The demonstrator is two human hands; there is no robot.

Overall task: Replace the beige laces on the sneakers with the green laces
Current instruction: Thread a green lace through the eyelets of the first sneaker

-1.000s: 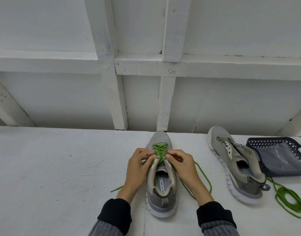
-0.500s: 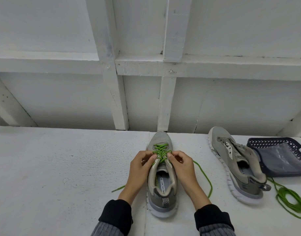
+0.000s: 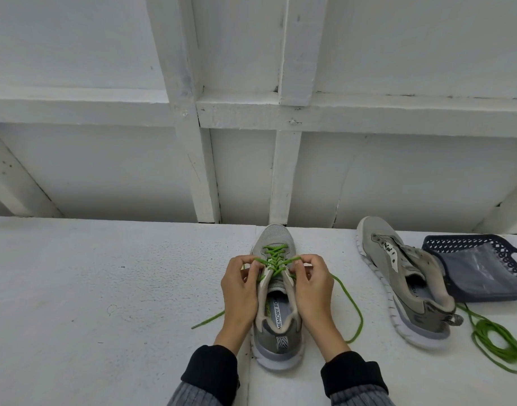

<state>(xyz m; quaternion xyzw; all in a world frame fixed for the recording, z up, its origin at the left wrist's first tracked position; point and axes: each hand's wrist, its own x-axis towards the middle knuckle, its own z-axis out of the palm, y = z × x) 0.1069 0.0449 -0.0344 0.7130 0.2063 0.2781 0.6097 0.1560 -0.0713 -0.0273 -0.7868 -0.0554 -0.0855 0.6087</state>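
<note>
**Lacing in progress, near sneaker, green lace partly threaded**

Grey sneaker (image 3: 276, 300) stands upright on the white table (image 3: 105, 288), toe toward the wall, heel toward the person. Green lace (image 3: 276, 256) crosses through its forward eyelets; one loose end trails left on the table, the other loops out to the right.

Left hand (image 3: 241, 291): fingers curled, pinching the lace at the left eyelet row. Right hand (image 3: 311, 288): fingers curled against the right eyelet row, apparently pinching the lace there; the fingertips partly hide the contact.

Second sneaker (image 3: 406, 285) lies tilted on its side to the right, no lace visible in it. Second green lace (image 3: 494, 341) lies coiled beside its heel. Dark perforated basket (image 3: 471, 247) sits just behind, touching that shoe.
</note>
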